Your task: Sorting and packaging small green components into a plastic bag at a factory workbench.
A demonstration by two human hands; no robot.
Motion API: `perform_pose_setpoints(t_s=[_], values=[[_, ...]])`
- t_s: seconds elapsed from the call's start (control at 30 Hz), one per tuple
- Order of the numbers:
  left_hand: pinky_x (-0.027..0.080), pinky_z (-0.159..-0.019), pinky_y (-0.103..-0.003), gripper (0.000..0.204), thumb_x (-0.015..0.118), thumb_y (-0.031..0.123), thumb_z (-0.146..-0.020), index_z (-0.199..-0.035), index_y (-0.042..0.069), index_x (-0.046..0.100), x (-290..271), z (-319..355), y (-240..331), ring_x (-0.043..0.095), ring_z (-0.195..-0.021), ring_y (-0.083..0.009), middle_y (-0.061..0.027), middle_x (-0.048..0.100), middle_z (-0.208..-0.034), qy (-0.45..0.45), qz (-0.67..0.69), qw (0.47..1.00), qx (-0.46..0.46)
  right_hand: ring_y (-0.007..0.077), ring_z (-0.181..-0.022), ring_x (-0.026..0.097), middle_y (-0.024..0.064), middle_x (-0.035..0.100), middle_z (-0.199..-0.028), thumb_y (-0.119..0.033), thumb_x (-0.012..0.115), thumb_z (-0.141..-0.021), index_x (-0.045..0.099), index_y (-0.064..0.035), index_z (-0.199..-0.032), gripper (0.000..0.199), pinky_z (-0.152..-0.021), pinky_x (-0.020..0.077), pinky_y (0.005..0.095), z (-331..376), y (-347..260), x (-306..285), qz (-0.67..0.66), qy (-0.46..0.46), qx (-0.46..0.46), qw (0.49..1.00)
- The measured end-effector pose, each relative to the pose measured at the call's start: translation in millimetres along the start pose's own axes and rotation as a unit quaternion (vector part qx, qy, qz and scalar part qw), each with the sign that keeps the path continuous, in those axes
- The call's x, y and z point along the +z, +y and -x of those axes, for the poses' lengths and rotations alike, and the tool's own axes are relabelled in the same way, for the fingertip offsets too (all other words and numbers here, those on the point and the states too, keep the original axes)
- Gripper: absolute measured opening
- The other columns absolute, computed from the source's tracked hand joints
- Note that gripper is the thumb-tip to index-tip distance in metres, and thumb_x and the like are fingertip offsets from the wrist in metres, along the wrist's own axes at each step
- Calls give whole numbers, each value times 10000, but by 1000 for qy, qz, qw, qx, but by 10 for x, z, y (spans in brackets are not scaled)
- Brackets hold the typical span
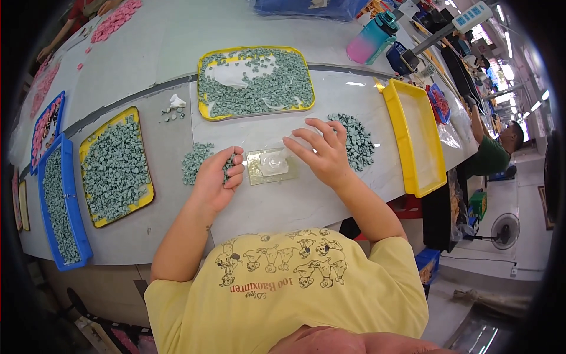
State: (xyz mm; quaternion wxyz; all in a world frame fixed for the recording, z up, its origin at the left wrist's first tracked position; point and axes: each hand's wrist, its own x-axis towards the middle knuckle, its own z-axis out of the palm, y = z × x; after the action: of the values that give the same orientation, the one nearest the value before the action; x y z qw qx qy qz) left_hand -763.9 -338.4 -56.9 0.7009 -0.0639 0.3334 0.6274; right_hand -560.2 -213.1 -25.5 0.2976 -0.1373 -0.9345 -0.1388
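My left hand [219,177] is curled around a few small grey-green pieces [228,166], which show between its fingers and thumb. A loose heap of the same green pieces [196,161] lies just beyond it. My right hand [323,151] hovers with its fingers spread, and I see nothing held in it. Another heap of darker green pieces [357,143] sits at its right side. Between both hands rests a flat, see-through greenish slab [256,169] with a shiny whitish square [274,162] on top.
Beyond my hands stands a yellow tray [257,117] of green pieces. To the left are another yellow tray [147,202] and a blue tray [81,236], both filled. A yellow bin [420,138] and a bottle [370,41] stand right. Other people are at far left and right.
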Motion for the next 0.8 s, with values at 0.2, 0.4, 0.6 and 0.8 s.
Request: perform_pose_setpoints(t_s=[0.2,0.4,0.6,0.8], values=[[231,-379,-169,215,488,250,-927,-865,46,462,-74,6,9,330,-531,-46,9,386,-709,-9,15,1000,24,172,-1032,503,-62,584,-953,-126,579,-709,659,-232,-946,272,-857,314,374,-27,-39,-15,4,-7,-9,1000],[237,-384,-168,219,488,260,-928,-860,53,457,-84,32,3,336,-535,-50,13,379,-703,-3,-3,999,38,187,-1015,510,-37,583,-954,-95,628,-654,654,-204,-950,316,-839,331,384,-32,-42,-3,-16,-10,27,999],[243,-395,-170,181,472,220,-933,-885,46,453,52,114,25,340,-549,-55,8,387,-710,33,26,999,23,226,-975,528,10,601,-966,-75,728,-587,628,-146,-1005,436,-850,372,371,-23,35,196,-160,-51,137,976],[231,-393,-168,212,491,254,-927,-892,46,468,-24,174,-63,317,-537,-52,14,382,-705,-22,2,1000,6,208,-881,545,48,622,-935,-236,774,-662,605,-88,-1047,446,-785,434,311,-216,-46,465,-392,-109,352,843]])
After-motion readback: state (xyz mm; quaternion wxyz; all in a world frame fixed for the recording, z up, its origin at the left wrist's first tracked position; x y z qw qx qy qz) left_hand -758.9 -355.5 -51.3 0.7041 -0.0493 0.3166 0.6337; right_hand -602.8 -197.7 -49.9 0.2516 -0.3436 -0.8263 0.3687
